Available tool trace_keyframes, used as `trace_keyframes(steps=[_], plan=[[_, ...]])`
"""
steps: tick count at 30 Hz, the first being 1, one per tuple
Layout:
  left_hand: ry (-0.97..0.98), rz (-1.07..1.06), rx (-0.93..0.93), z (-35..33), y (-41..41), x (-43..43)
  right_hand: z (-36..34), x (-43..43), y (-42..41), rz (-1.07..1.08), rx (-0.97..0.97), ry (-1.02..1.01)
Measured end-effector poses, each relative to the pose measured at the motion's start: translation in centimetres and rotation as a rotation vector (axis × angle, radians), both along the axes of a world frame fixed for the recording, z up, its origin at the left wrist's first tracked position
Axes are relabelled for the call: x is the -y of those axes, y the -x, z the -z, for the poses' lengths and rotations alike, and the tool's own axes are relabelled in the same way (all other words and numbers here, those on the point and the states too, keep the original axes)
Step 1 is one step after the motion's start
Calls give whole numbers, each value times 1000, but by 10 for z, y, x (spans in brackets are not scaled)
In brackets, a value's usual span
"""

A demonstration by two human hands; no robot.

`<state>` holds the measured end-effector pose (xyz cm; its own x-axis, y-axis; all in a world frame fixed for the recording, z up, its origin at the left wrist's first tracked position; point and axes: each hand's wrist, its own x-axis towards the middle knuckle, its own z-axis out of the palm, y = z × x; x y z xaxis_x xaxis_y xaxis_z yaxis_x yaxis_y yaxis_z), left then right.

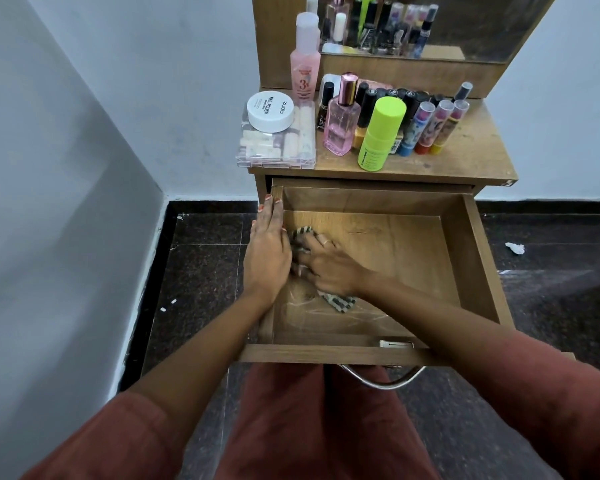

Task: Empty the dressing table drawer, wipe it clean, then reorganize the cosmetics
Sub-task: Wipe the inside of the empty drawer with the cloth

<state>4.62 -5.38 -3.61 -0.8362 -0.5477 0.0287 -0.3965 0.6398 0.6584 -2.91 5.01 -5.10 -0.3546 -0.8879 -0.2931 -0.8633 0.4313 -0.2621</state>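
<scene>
The wooden drawer (471,271) is pulled out and holds only a checked cloth (340,302). My right hand (329,265) presses that cloth flat against the drawer floor near the left wall. My left hand (269,251) rests on the drawer's left wall, fingers stretched along the rim. On the tabletop (471,150) stand the cosmetics: a pink perfume bottle (340,123), a lime green tube (378,136), a tall pink bottle (305,60), a white nail polish remover jar (270,110) on a clear box (278,143), and several lip balms (430,128).
A mirror (430,26) stands behind the cosmetics. The drawer's metal handle (381,379) hangs over my lap. White walls close in at the left. The dark tiled floor (201,258) has a crumpled white scrap (515,247) at the right.
</scene>
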Motion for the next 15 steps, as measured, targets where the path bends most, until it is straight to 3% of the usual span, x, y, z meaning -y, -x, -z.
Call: trace_keyframes(steps=[7,15], plan=[[25,8,7,2,0,0,-2,-29,-28,-288,291,-107],[101,26,47,6,-1,2,-1,-45,5,-285,224,213]])
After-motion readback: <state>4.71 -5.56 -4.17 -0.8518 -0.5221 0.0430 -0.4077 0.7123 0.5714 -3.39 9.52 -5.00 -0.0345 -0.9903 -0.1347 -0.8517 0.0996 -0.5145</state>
